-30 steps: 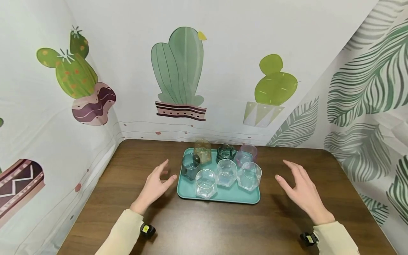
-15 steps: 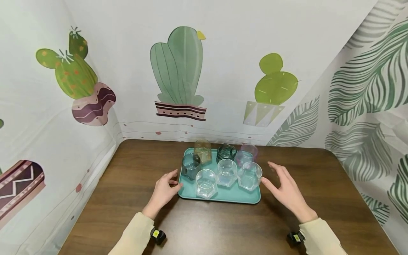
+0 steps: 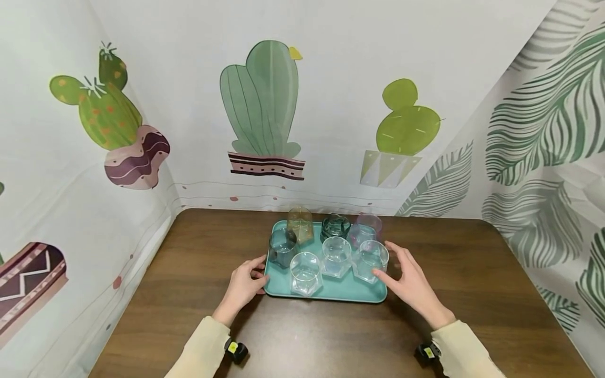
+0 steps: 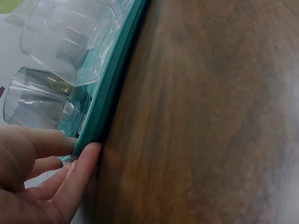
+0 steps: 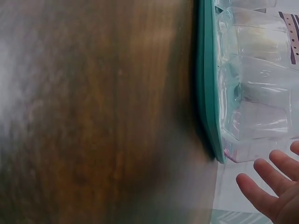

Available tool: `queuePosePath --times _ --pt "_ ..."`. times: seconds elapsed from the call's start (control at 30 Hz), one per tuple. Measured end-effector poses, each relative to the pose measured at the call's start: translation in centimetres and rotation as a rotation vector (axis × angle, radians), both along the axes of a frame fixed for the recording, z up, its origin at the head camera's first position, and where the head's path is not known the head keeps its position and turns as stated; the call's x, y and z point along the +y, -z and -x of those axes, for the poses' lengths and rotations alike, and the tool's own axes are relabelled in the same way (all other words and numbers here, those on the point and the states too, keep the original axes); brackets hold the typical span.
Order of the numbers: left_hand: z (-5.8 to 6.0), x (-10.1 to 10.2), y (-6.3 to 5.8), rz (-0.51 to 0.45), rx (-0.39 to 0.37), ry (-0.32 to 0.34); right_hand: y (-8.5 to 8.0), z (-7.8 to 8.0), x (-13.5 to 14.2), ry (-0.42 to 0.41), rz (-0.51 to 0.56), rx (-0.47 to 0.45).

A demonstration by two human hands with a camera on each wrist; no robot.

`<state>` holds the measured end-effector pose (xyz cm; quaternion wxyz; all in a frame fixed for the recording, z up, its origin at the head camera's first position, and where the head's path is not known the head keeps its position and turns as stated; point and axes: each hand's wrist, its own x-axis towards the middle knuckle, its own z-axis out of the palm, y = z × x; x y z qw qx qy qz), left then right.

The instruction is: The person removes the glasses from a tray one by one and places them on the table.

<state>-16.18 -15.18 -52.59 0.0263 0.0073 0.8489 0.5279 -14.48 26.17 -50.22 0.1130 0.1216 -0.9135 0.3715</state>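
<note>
A teal tray (image 3: 331, 295) on the wooden table carries several faceted glasses. My left hand (image 3: 243, 286) is at the tray's left side; in the left wrist view its thumb and fingers (image 4: 84, 161) pinch the rim near a corner. My right hand (image 3: 411, 281) is beside the clear glass (image 3: 371, 262) at the front right, fingers spread; its thumb overlaps that glass in the head view. In the right wrist view, its fingers (image 5: 261, 186) look apart from the glasses. Closest to my left hand stands a smoky grey glass (image 3: 282, 251).
Also on the tray are two more clear glasses (image 3: 305, 274), an amber glass (image 3: 300, 223), a dark green glass (image 3: 335, 226) and a pinkish glass (image 3: 368, 226). Bare tabletop (image 3: 302, 336) lies in front. A white cactus-print cloth (image 3: 340, 105) hangs behind the table.
Both hands have moved inward. The left has reached the tray's left edge and pinches it; the right has come in beside the front right glass. Tray and glasses have barely shifted in view.
</note>
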Motion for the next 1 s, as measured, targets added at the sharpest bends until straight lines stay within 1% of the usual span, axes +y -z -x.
queuePosePath --times 0.27,0.5,0.67,1.0 --pt "0.3 -0.3 0.0 -0.034 -0.029 0.008 0.4 0.4 -0.3 0.012 0.018 -0.062" --pt "0.3 -0.3 -0.2 -0.059 -0.062 0.012 0.6 0.9 -0.8 -0.015 0.051 -0.047" --pt "0.2 -0.3 -0.1 -0.078 -0.07 0.007 0.7 1.0 -1.1 -0.017 0.078 -0.065" --pt "0.1 -0.5 0.1 -0.068 -0.06 0.011 0.7 0.8 -1.2 0.019 0.143 -0.129"
